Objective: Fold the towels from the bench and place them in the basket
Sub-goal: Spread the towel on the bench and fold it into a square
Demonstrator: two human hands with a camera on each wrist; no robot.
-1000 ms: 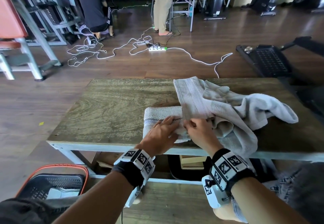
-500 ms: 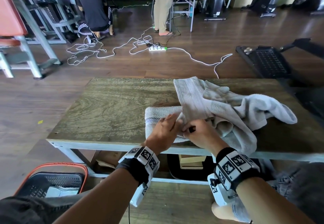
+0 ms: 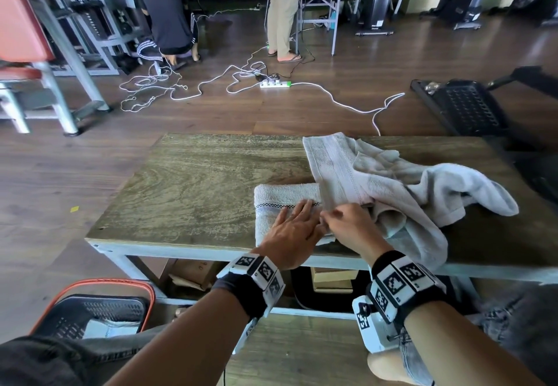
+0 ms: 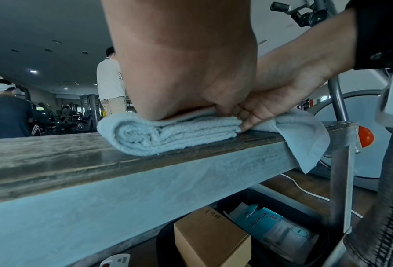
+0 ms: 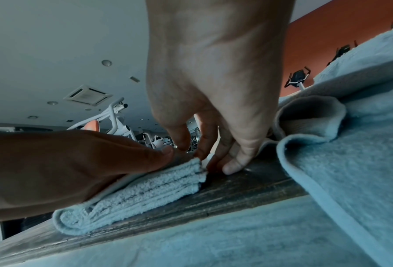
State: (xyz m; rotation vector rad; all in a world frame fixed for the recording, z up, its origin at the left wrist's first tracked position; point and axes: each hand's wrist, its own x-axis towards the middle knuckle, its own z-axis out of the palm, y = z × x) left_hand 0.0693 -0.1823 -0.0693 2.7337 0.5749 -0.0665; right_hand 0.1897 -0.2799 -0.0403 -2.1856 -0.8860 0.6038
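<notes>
A folded pale towel (image 3: 280, 201) lies near the front edge of the wooden bench (image 3: 196, 186). My left hand (image 3: 297, 222) presses flat on top of it, fingers straight; the left wrist view shows the palm on the stacked layers (image 4: 172, 133). My right hand (image 3: 339, 221) is beside it, fingers curled down at the towel's right end (image 5: 191, 173); thumb and forefinger pinch the top layers while other fingertips (image 5: 232, 167) touch the bench. Several unfolded grey towels (image 3: 398, 189) lie heaped just right of my hands, one hanging over the front edge. The black basket (image 3: 145, 287) with an orange rim stands on the floor at lower left.
A folded light towel (image 3: 111, 326) lies in the basket. Cardboard boxes (image 3: 193, 274) sit under the bench. White cables and a power strip (image 3: 274, 84) trail across the floor beyond. Two people and gym machines stand at the back. A black perforated tray (image 3: 462, 107) lies at the right.
Half a second ago both hands were bunched together at the folded towel's right end. My left hand has since spread flat on top; the right hand stays at that end.
</notes>
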